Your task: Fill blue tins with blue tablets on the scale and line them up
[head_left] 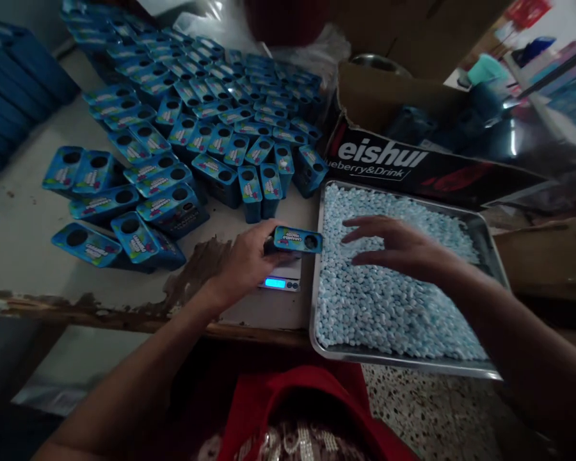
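Observation:
My left hand [252, 256] grips a small blue candy tin [297, 239] with a dark round hole in its top. The tin is over a small digital scale [279, 283] with a lit blue display; whether it touches the scale, I cannot tell. To the right lies a metal tray [315, 307] full of pale blue and white candies [384, 307]. Above the candies hovers my right hand [398, 246], its fingers apart and pointing toward the tin, with nothing visible between them.
Many blue tins [216, 137] stand in rows across the worn white table [24, 262]. Behind the tray is a black cardboard box [413, 163] with more blue items inside. Larger blue boxes [19, 83] stack at the far left. The table's chipped front edge [125, 317] runs before me.

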Demonstrator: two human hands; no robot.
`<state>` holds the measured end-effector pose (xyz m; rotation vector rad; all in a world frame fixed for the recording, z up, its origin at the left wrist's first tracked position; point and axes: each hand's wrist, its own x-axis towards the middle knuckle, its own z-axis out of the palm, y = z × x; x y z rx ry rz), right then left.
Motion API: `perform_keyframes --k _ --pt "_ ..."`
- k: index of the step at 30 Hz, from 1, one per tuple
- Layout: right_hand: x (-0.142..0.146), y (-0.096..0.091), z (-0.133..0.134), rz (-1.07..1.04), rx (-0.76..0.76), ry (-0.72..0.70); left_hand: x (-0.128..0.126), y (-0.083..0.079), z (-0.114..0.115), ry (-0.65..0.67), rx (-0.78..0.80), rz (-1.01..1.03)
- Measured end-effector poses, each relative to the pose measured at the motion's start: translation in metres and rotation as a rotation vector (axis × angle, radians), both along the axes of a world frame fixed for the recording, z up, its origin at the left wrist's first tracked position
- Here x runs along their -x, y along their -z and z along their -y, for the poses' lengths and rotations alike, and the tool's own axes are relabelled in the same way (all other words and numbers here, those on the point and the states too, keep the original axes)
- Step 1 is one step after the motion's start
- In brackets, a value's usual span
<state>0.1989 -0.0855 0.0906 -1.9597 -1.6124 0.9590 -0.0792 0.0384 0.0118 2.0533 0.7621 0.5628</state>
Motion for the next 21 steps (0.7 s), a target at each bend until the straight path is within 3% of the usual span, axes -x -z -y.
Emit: perform_keyframes --k 2,6,9,12,15,21 --pt "0.008 0.017 0.018 -0.21 -0.076 0.22 -0.014 -0.016 0.004 0.122 -0.227 0.02" --pt "0.036 0.043 0.032 -1.08 -0.03 0.676 -0.04 -0.055 0.022 0.319 -0.874 0.055" --pt "0.05 0.048 0.031 -1.488 0.034 0.843 -0.059 -0.065 0.033 0.398 -1.057 0.133" --pt "0.057 0.047 0.031 -1.661 0.035 0.956 -0.069 -0.058 0.035 0.402 -1.001 0.155" --pt "0.059 0.047 0.031 -1.74 0.06 0.995 -0.069 -0.048 0.033 0.295 -0.813 0.187" --pt "0.055 0.051 0.033 -1.674 0.157 0.897 -0.051 -0.031 0.031 0.034 -0.382 0.208"
